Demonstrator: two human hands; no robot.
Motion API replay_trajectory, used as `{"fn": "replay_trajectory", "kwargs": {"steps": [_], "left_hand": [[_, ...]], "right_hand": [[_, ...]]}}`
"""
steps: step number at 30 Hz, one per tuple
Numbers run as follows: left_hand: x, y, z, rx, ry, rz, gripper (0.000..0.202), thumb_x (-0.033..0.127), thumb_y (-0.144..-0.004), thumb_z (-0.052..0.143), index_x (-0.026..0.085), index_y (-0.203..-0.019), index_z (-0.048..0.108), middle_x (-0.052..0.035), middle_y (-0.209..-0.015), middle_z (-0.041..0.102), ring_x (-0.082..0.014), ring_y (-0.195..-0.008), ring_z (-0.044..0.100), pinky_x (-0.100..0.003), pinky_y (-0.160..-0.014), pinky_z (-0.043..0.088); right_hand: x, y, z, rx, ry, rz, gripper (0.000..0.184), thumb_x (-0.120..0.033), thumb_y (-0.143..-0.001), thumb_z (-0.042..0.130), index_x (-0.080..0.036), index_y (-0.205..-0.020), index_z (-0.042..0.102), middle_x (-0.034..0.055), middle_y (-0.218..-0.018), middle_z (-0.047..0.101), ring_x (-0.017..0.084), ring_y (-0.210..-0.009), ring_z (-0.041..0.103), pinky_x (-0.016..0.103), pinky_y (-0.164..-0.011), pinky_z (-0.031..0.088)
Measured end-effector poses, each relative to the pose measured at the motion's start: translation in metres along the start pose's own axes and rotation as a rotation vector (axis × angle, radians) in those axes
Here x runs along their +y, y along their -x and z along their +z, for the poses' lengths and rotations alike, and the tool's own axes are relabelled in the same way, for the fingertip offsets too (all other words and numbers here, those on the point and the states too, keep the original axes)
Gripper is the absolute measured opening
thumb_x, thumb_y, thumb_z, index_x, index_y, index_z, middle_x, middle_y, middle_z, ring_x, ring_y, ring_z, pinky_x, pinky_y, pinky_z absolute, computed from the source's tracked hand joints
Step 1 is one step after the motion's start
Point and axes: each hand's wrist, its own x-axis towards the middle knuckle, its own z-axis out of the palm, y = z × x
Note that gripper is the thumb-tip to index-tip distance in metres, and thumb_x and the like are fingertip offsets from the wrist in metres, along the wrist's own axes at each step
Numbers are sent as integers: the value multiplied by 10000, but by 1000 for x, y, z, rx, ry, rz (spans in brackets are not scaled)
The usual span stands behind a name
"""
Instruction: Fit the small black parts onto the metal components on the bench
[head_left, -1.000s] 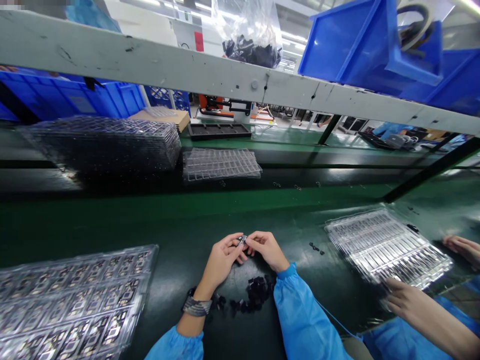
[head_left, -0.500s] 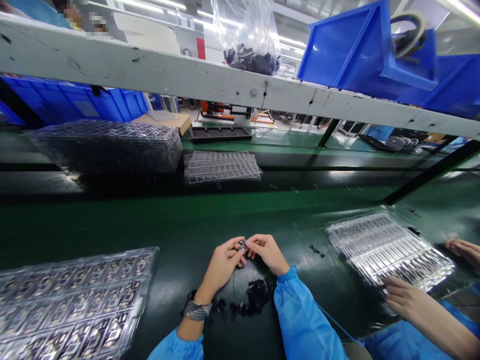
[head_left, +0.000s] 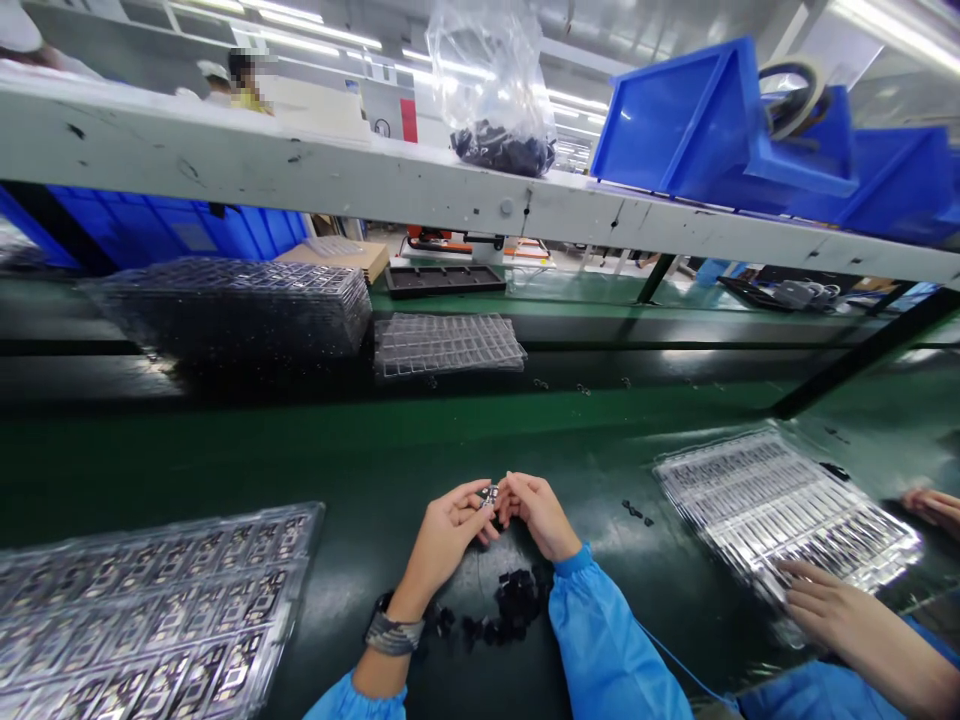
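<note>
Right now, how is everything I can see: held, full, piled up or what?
Left hand: holding the small part
Small part: held
Right hand: close by, grip unclear
Wristband: worn
Loose black pieces: heaped
Left tray: filled
Right tray: lying flat
Clear bag: partly full
Blue bin: open
Clear tray stack: piled high

Ceiling tubes [head_left: 900,37]: bright, cool white, from overhead
Desk [head_left: 352,550]: darker, patched with soft sheen
Held piece [head_left: 489,497]: glinting, details unclear
Right tray [head_left: 780,500]: harsh silvery glare
Left tray [head_left: 150,610]: smeared toward frame edge
Blue bins [head_left: 896,185]: stretched near the edge
</note>
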Motion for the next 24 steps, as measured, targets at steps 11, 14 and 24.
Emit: {"fn": "replay_trajectory", "kwargs": {"steps": [11,14,24], "left_hand": [[0,3,5,17,-118,52,526,437,-780,781,121,-1187,677,-1,-708,652,-181,-603,694,-295,-602,546],[0,4,5,23,-136,56,520,440,-774,783,120,-1170,679,0,-704,651,-182,-595,697,-295,-602,547],[53,49,4,154,-157,127,513,420,-773,794,123,-1176,679,-4,-740,661,-160,-589,685,-310,-668,574]], "right_hand": [[1,1,0,1,106,-20,396,-526,-727,852,-164,-746,692,-3,-592,654,119,-510,543,263,-555,460],[4,0,0,-4,120,-33,402,-540,-748,832,-164,-758,692,-8,-577,643,116,-500,537,259,-552,456],[-10,2,-2,9,128,-31,540,-637,-743,763,-141,-944,686,81,-795,740,145,-569,626,253,-520,471]]}}
